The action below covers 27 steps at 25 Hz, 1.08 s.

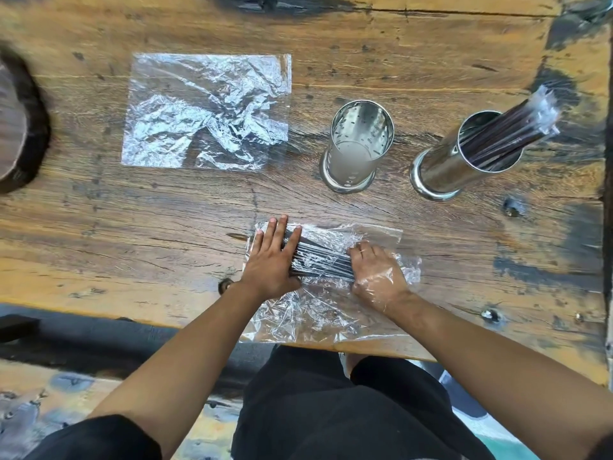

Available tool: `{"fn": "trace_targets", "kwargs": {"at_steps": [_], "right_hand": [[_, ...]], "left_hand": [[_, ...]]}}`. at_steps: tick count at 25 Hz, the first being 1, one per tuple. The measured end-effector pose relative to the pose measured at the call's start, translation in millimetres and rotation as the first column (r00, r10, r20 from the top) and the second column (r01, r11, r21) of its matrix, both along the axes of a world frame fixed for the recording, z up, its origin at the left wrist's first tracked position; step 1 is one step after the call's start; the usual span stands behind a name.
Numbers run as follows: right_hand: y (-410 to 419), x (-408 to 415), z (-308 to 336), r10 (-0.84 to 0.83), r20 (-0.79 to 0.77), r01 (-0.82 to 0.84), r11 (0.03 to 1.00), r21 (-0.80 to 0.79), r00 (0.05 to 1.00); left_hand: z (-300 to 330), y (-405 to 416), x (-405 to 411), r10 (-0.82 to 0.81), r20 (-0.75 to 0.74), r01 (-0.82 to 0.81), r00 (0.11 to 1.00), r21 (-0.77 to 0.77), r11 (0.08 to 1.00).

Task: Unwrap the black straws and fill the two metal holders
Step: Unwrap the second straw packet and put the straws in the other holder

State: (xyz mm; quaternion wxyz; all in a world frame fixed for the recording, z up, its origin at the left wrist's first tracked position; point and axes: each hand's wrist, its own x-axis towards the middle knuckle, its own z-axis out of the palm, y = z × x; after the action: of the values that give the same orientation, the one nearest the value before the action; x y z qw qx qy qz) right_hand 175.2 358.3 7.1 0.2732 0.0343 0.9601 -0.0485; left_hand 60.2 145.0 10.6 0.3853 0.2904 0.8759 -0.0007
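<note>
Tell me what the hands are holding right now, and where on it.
The bundle of black straws, lying in its plastic wrap: left hand pressed flat on its left end, right hand inside the wrap, gripping its right end.

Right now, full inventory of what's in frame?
table: 1, worn brown wood, fills the view
empty wrapper: 1, clear plastic, flat, far left-centre
empty holder: 1, silver metal, perforated, centre
filled holder: 1, silver metal, right, holds black straws
straw bundle: 1, black, inside clear wrap, near edge
dark round object: 1, left edge, cut off, unclear
left hand: flat on bundle
right hand: inside the wrap, fingers on the straws
</note>
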Motion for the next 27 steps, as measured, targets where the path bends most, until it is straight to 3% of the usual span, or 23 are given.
{"fn": "trace_targets", "kwargs": {"at_steps": [7, 12, 20, 27], "right_hand": [[-8, -15, 9, -0.067, 0.139, 0.073, 0.997, -0.039, 0.988], [13, 4, 9, -0.099, 0.152, 0.095, 0.995, 0.030, 0.983], [13, 12, 19, -0.119, 0.036, 0.117, 0.992, 0.050, 0.992], [-6, -10, 19, -0.031, 0.111, 0.031, 1.000, -0.004, 0.993]], "left_hand": [[-4, -1, -2, -0.030, 0.030, 0.031, 0.999, -0.023, 0.999], [-5, -6, -2, -0.007, 0.031, 0.007, 0.999, 0.004, 1.000], [-6, 13, 8, -0.086, 0.017, 0.088, 0.996, -0.191, 0.978], [-9, 24, 13, -0.027, 0.002, 0.027, 1.000, -0.276, 0.961]]}}
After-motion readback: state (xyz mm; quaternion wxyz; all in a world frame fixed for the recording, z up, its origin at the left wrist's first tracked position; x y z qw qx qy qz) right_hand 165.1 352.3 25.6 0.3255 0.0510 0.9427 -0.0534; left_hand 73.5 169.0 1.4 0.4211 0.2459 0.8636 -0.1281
